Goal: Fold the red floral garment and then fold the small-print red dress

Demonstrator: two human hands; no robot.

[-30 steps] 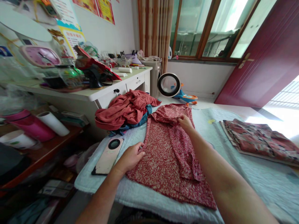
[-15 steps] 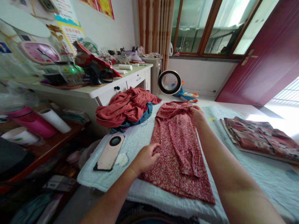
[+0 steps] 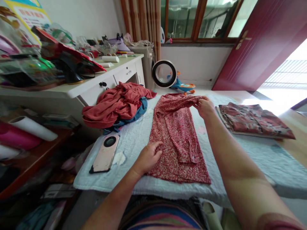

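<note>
Hidden or unclear: the far end of the dress (image 3: 176, 137) is bunched under the right hand (image 3: 205, 107), so its neckline cannot be made out. The left hand (image 3: 147, 157) covers part of the dress's left edge, and its palm is out of sight. The shelf (image 3: 28, 156) at lower left is dark and cut off by the frame edge; the items below it are blurred. Clutter on the desk (image 3: 79, 89) is smeared by the lens and mostly unreadable.

Surroundings: a phone (image 3: 103, 154) lies camera side up on the quilt (image 3: 134, 140), near the left hand but apart from it. A heap of clothes (image 3: 115, 103), rust-red over blue, sits at the quilt's far left corner, just beside the dress. A folded cloth (image 3: 251, 121) lies well apart on the right. A ring fan (image 3: 164, 74) and a toy car (image 3: 183, 87) stand on the floor beyond the bed, below the window (image 3: 203, 19). The door (image 3: 263, 44) stands open.

Dress: red with a fine pale print, folded lengthwise into a narrow strip, laid along the middle of the quilt with a sleeve turned over on top. The near hem lies flat, the far end lifted and creased.

Hands: the left rests on the dress's left edge with fingers curled down onto the cloth; the right pinches the bunched far end between thumb and fingers.
</note>
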